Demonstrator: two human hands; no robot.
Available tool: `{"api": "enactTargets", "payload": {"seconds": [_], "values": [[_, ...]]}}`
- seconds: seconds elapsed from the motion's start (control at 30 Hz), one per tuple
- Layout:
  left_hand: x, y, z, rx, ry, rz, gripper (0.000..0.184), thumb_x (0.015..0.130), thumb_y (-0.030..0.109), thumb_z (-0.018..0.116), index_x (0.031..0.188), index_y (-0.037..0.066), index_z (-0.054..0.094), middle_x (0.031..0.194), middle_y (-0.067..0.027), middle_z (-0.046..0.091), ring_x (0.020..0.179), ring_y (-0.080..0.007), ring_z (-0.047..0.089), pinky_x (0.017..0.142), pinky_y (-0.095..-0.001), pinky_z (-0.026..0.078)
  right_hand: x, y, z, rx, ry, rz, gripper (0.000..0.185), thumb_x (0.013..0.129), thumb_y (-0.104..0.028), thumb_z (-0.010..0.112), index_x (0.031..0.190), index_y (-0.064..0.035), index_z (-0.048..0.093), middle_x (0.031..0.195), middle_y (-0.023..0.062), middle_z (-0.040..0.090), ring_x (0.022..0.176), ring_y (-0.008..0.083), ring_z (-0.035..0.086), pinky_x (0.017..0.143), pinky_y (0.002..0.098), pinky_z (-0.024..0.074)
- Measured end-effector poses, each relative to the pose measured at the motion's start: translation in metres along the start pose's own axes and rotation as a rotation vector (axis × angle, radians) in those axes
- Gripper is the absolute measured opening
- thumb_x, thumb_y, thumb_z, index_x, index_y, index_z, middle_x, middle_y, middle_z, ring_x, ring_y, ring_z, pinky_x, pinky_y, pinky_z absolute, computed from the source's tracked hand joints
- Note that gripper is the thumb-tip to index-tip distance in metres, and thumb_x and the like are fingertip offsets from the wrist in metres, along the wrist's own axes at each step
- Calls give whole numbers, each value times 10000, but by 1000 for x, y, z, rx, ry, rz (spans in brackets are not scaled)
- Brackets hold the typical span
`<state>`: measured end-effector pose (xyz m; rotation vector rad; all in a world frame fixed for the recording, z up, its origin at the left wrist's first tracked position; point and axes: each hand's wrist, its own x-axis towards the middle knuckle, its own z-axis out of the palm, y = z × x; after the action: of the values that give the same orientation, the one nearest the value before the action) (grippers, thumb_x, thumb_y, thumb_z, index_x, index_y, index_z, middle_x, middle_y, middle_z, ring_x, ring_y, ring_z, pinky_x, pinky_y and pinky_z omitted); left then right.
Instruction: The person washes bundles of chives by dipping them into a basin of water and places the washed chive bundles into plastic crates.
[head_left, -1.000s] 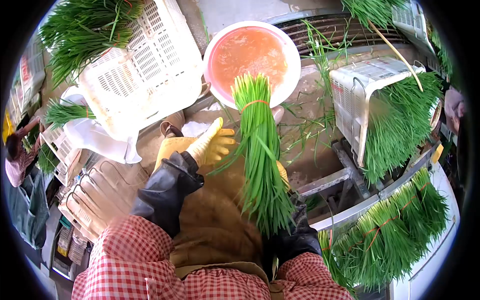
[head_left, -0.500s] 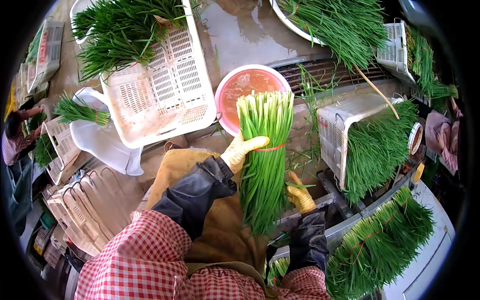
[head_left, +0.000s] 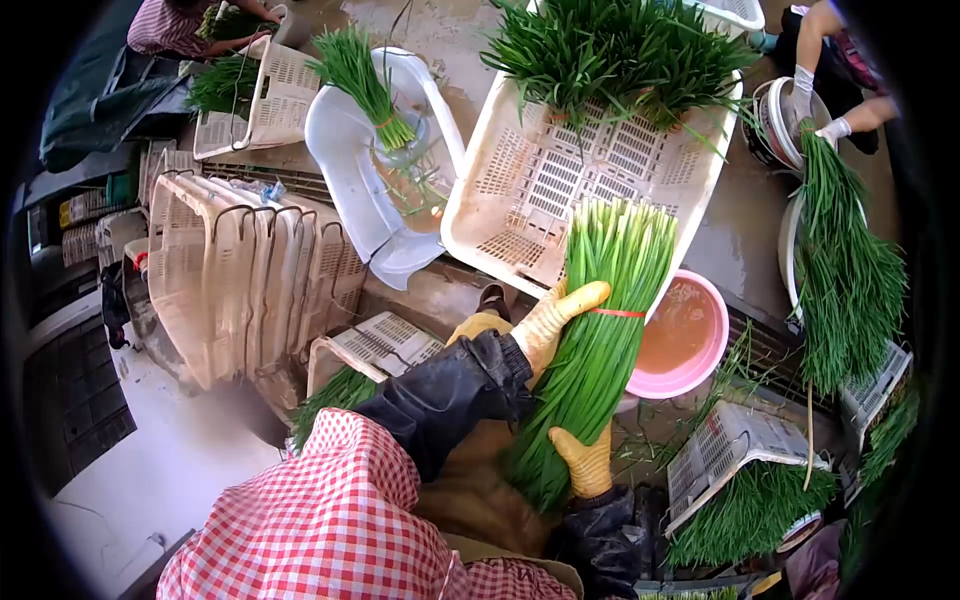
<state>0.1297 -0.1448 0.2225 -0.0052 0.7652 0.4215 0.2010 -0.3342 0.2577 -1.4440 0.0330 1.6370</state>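
We hold a big bunch of chives (head_left: 602, 358) up in front of us. It tilts, with its pale ends up and away from us and its green leaves down near our lap. A red band (head_left: 620, 313) goes around it. Our left hand (head_left: 548, 325) wears a yellow glove. Its thumb presses on the front of the bunch, just by the band, and the other fingers are mostly hidden. Our right hand (head_left: 588, 462), in a yellow glove too, touches the leaves lower down. We cannot tell if its fingers squeeze. Behind the pale ends we see a white basket (head_left: 560, 195) with leafy bunches (head_left: 620, 60) at its far end. A pink basin (head_left: 665, 385) of brown water (head_left: 680, 330) sits just to the right of our bunch. To the left, a white tub (head_left: 335, 130) holds a small tied bunch (head_left: 360, 85).
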Motion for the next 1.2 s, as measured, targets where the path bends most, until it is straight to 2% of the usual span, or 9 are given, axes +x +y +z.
{"api": "enactTargets", "payload": {"seconds": [0.2,0.37,0.5,0.67,0.83,0.97,1.0,1.07,1.2], "values": [[-105,87,-45,145,255,185,703,832,266,693,1417,112,335,1274,-59,514,1148,-190,517,974,-362,440,68,-25,127,-5,-274,165,597,747,-85,749,1272,-35,469,1124,37,577,993,136,556,830,272,485],[-140,155,-104,62,423,181,465,842,213,682,1251,75,509,1110,-90,620,984,-193,620,867,-349,521,128,-5,219,-95,-493,304,413,802,-91,673,1187,-31,535,1061,19,602,914,110,569,794,256,490],[-160,175,-122,-54,564,63,475,843,232,679,1248,48,514,1118,-110,620,994,-214,619,884,-369,517,142,-2,260,-50,-502,480,368,809,-112,663,1150,-19,561,1014,28,621,880,121,583,771,268,492],[-149,150,-127,36,479,90,527,830,268,670,1259,24,485,1124,-129,605,1023,-234,603,905,-378,503,127,-9,246,-86,-392,395,532,803,-89,663,1290,-16,460,1135,64,574,1033,151,549,847,285,484],[-100,144,-83,40,379,58,521,832,142,670,1297,66,445,1128,-78,579,994,-190,593,867,-339,511,120,-51,214,120,-241,355,600,822,-75,634,1362,-65,372,1207,61,530,1061,173,545,899,322,488],[-46,140,-47,-20,193,67,639,891,275,634,1432,127,330,1278,-58,529,1110,-189,549,942,-359,467,157,-89,161,441,-100,385,500,850,-176,645,1300,-47,466,1173,80,567,995,198,595,861,324,520],[-42,138,-48,-192,216,-81,637,890,332,633,1428,155,342,1353,-66,469,1145,-193,528,944,-363,466,169,-104,151,522,-30,416,451,867,-185,624,1275,-41,498,1163,84,575,964,204,611,852,322,525],[-17,104,-103,-338,226,-10,654,895,326,636,1442,205,300,1342,-76,465,1173,-206,497,955,-387,444,215,-107,104,510,45,288,388,893,-205,572,1222,-1,538,1168,130,579,888,247,639,786,338,556],[-35,116,-128,-74,456,-30,693,869,432,636,1416,180,295,1357,-237,407,1155,-325,525,882,-429,496,287,-127,50,953,-58,273,399,890,-222,568,1213,11,539,1200,159,554,874,262,643,748,342,567]]}}
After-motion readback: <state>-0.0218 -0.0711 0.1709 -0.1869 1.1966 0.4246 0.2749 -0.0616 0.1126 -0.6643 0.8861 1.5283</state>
